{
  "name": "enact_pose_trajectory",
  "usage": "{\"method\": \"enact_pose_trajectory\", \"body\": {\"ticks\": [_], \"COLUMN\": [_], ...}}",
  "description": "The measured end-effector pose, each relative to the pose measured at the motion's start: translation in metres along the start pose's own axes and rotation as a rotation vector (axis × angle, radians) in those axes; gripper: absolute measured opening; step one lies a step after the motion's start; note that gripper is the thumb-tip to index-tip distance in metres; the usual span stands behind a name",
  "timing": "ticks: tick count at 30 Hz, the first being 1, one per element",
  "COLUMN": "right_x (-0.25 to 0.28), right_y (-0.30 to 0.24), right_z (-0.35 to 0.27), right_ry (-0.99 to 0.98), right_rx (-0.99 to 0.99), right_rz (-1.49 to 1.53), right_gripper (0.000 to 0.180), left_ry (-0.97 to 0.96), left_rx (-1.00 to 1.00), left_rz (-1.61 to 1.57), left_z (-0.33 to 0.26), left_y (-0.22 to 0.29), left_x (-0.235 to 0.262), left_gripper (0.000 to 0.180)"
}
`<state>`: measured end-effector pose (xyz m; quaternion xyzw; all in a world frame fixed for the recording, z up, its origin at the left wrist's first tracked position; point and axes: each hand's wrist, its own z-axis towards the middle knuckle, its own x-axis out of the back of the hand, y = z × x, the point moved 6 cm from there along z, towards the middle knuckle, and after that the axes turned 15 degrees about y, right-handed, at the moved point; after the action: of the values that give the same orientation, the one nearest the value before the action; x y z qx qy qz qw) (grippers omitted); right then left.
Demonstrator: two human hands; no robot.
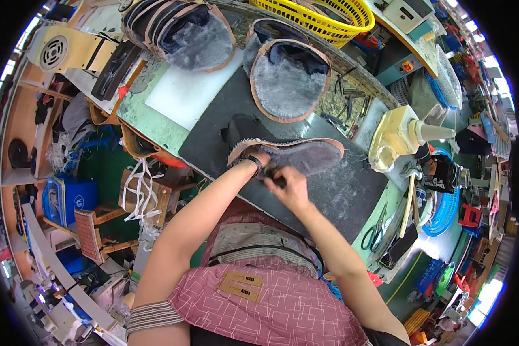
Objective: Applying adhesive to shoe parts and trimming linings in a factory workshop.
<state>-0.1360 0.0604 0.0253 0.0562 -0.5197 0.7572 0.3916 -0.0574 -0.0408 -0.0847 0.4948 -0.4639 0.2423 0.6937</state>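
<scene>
Two hands meet at the heel of a grey shoe (297,154) lying on the black mat (340,199) of my cluttered workbench (155,130). My left hand (258,158) grips it; my right hand (288,185) pinches a small dark tool I can't make out. Fur-lined shoes (285,81) and a yellow basket (323,17) sit behind.

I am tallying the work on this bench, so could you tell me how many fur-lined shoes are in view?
3: one shoe under both hands on the dark mat, one behind it, one at the bench's far left. Others may be hidden.
</scene>
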Motion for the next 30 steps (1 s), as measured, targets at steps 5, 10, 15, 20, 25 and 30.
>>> {"method": "enact_pose_trajectory", "body": {"ticks": [5,10,15,20,25,30], "right_x": [0.020,0.104,0.141,0.103,0.022,-0.044], "right_y": [0.007,-0.004,0.014,0.055,0.051,0.063], "right_z": [-0.028,0.028,0.130,0.211,0.264,0.296], "right_ry": [0.033,0.196,0.302,0.142,-0.002,-0.210], "right_rx": [-0.433,-0.598,-0.435,-0.277,0.107,0.382], "right_rz": [0.165,0.525,0.225,-0.296,-0.722,-1.001], "right_gripper": [0.024,0.011,0.019,0.033,0.049,0.034], "left_ry": [-0.194,-0.150,0.701,0.342,0.532,0.932], "left_rx": [0.150,-0.131,-0.442,-0.029,-0.145,-0.197], "left_rz": [-0.129,-0.165,0.228,-0.166,0.134,0.685], "left_z": [-0.014,-0.053,-0.007,0.089,0.204,0.287], "left_y": [0.011,0.055,0.059,-0.012,-0.073,-0.127], "left_x": [-0.005,0.083,0.166,0.183,0.272,0.278], "left_gripper": [0.016,0.036,0.044,0.041,0.030,0.039]}}
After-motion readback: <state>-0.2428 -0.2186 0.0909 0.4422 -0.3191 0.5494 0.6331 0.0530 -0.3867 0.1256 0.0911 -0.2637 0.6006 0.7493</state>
